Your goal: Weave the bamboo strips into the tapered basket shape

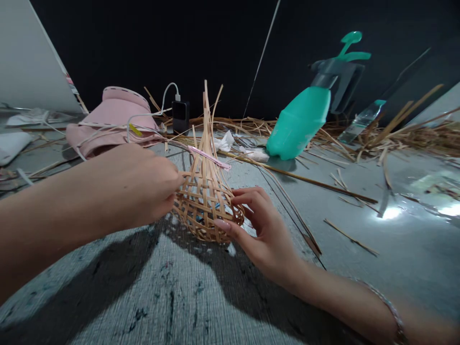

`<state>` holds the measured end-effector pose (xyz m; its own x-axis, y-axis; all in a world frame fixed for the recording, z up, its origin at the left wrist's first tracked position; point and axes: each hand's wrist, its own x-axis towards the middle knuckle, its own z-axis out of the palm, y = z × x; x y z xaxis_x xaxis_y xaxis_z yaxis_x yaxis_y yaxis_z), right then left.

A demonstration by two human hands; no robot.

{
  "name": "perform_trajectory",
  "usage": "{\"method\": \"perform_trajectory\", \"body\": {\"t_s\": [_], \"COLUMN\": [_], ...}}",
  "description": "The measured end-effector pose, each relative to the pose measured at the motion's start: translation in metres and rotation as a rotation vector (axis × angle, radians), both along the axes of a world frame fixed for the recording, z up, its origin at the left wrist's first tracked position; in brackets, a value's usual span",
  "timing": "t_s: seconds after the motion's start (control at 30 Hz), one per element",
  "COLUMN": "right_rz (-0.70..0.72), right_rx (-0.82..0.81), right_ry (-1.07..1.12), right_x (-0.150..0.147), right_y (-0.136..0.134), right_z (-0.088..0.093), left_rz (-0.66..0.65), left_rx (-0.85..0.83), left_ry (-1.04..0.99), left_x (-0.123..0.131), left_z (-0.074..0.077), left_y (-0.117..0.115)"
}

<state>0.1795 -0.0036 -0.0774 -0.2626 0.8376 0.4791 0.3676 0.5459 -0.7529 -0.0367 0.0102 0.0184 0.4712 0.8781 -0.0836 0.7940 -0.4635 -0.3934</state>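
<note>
A small woven basket (203, 206) of flat tan strips stands on the work surface, its long strip ends gathered upward. A pink clip (209, 158) crosses these upright strips above the weave. At the basket's left side, my left hand (153, 184) is closed, pinching a thin weaving strip (189, 174) that runs into the upper rows; its fingertips are mostly hidden behind the fist. My right hand (257, 225) grips the basket's right side, thumb in front and fingers over the weave. Through the gaps, bits of something blue and white show inside.
A pink visor hat (115, 117) and a black power bank (180, 117) with a white cable lie behind on the left. A teal spray bottle (300, 122) leans at the back right, beside a clear plastic bottle (362, 122). Loose strips (413, 132) and crumpled tissue (224, 143) are scattered around.
</note>
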Motion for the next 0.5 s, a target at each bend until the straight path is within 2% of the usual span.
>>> {"method": "perform_trajectory", "body": {"t_s": [0.07,0.23,0.5], "right_rz": [0.001,0.010,-0.002], "right_rx": [-0.001,0.014,-0.005], "right_ry": [-0.004,-0.003,0.003], "right_x": [0.0002,0.0012,0.0003], "right_y": [-0.0005,0.0005,0.0002], "right_z": [0.0002,-0.0022,-0.0032], "left_rz": [0.017,-0.027,-0.049], "left_rx": [0.031,0.123,0.081], "left_ry": [0.070,0.082,0.003], "left_x": [0.0057,0.0047,0.0024], "left_z": [0.0031,0.0021,-0.0006], "left_y": [-0.0004,0.0027,0.0054]}}
